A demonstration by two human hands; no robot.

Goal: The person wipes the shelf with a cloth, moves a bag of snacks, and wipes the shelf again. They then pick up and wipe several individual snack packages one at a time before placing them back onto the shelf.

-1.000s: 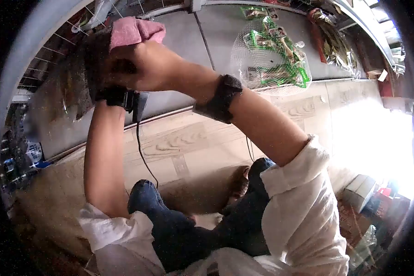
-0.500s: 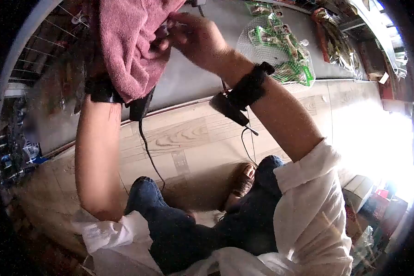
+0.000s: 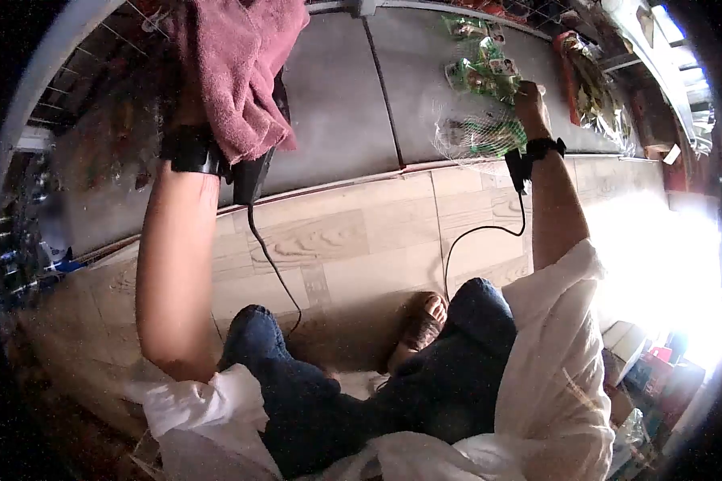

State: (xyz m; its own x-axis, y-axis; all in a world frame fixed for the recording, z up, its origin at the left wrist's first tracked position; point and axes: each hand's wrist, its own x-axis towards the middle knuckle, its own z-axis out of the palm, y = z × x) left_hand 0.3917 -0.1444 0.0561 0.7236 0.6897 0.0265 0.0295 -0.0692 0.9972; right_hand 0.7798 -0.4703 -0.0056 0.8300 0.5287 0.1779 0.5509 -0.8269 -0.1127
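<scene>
A pink towel (image 3: 245, 72) hangs over my left hand (image 3: 186, 100), which is mostly hidden behind it in shadow; its fingers do not show. At the upper right, my right hand (image 3: 531, 111) is at the edge of a white mesh net (image 3: 465, 136) with green packets (image 3: 485, 72) in and above it. The fingers of this hand are bent together against the packets, and what lies between them is too small to make out. Black bands with cabled devices are on both wrists.
Behind the hands is a grey panel surface (image 3: 337, 96) with a dark seam. A wire rack (image 3: 96, 60) stands at the upper left. Clear-wrapped goods (image 3: 594, 100) lie at the upper right. Boxes (image 3: 646, 361) are at the lower right, and wood-pattern tiles (image 3: 329, 240) cover the floor.
My right hand has left the towel and moved right to the net and green packets. The net has crumpled and shifted. The towel still hangs at my left hand.
</scene>
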